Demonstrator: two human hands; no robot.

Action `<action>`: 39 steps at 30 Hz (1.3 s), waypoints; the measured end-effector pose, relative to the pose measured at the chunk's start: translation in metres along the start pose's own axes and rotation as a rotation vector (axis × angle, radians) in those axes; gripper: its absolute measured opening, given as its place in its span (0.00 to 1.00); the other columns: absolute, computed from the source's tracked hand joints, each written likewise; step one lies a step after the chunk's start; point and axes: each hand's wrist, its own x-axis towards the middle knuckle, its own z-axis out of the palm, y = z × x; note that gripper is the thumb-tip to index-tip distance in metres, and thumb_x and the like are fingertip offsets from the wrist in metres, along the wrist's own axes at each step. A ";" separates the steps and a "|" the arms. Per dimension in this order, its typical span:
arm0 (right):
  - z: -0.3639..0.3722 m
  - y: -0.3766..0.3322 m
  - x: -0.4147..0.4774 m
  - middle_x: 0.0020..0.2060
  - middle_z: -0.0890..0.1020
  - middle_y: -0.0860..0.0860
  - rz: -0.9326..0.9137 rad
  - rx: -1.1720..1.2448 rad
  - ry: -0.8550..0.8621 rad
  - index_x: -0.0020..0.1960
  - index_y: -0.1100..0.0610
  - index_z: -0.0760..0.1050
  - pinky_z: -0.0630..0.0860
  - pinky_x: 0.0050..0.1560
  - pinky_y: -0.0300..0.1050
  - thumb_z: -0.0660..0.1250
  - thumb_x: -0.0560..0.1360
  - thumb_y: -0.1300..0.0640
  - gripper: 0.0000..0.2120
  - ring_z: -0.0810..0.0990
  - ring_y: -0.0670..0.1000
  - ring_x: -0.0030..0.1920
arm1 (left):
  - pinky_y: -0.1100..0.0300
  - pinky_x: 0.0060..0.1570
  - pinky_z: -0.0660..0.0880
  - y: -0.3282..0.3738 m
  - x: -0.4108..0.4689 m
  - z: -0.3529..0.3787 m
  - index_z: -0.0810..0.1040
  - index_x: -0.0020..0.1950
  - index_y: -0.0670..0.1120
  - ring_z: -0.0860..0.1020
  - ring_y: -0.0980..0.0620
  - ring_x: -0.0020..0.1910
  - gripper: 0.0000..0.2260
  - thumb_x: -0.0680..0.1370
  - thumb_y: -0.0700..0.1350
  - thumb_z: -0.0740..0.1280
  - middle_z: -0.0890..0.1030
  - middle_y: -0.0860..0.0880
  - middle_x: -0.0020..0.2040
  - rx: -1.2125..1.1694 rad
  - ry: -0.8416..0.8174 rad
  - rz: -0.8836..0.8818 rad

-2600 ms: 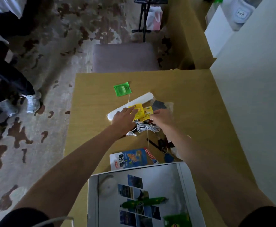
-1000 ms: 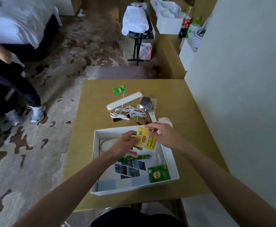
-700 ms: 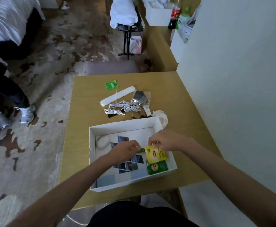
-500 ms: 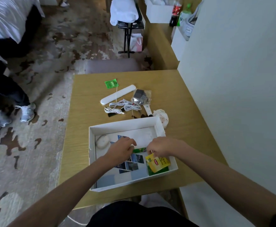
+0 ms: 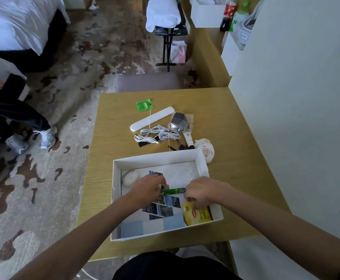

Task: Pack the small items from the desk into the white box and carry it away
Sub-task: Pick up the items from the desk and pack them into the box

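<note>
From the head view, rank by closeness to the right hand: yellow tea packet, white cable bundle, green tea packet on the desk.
From the right hand:
1. yellow tea packet, in the white box, at the fingers.
2. white cable bundle, mid-desk beyond the box.
3. green tea packet, farthest back.

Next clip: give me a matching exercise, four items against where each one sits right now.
Items:
1. yellow tea packet
2. green tea packet
3. white cables
4. green tube

Places:
A. desk, far end
B. box, near right corner
C. box, between the hands
D. desk, mid-pile beyond the box

Pairs: 1-B, 2-A, 3-D, 4-C
</note>
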 end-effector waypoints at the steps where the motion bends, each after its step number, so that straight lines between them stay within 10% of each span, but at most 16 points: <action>1: -0.005 0.003 -0.001 0.42 0.78 0.51 -0.007 0.023 0.032 0.47 0.55 0.76 0.74 0.39 0.45 0.66 0.76 0.49 0.09 0.76 0.51 0.42 | 0.52 0.51 0.75 0.000 0.001 -0.003 0.75 0.58 0.49 0.76 0.49 0.55 0.10 0.79 0.44 0.59 0.78 0.48 0.58 0.003 -0.001 -0.006; 11: -0.066 0.074 0.007 0.45 0.78 0.41 0.024 0.563 0.767 0.51 0.50 0.79 0.77 0.43 0.40 0.66 0.77 0.50 0.07 0.77 0.41 0.43 | 0.60 0.39 0.77 -0.009 0.016 -0.045 0.76 0.56 0.50 0.78 0.55 0.45 0.08 0.79 0.43 0.61 0.81 0.53 0.51 -0.131 0.370 -0.089; 18: -0.088 0.090 0.066 0.42 0.78 0.44 0.151 0.650 0.772 0.52 0.54 0.80 0.72 0.39 0.42 0.67 0.77 0.56 0.05 0.79 0.46 0.41 | 0.50 0.42 0.79 -0.034 0.044 -0.074 0.75 0.55 0.50 0.79 0.47 0.44 0.09 0.77 0.44 0.60 0.81 0.50 0.51 -0.207 0.430 -0.237; 24: -0.095 0.095 0.131 0.59 0.76 0.57 0.417 0.504 0.643 0.66 0.60 0.72 0.74 0.58 0.53 0.67 0.78 0.57 0.18 0.75 0.57 0.61 | 0.46 0.50 0.76 -0.074 0.074 -0.077 0.72 0.61 0.48 0.75 0.46 0.55 0.13 0.77 0.44 0.60 0.78 0.48 0.58 -0.178 0.248 -0.249; 39: -0.086 0.126 0.172 0.45 0.80 0.52 0.476 0.440 0.606 0.50 0.57 0.79 0.75 0.44 0.48 0.67 0.73 0.57 0.08 0.78 0.52 0.46 | 0.48 0.52 0.75 -0.151 0.167 -0.053 0.73 0.65 0.47 0.72 0.44 0.62 0.18 0.75 0.43 0.64 0.75 0.45 0.62 0.232 0.029 -0.007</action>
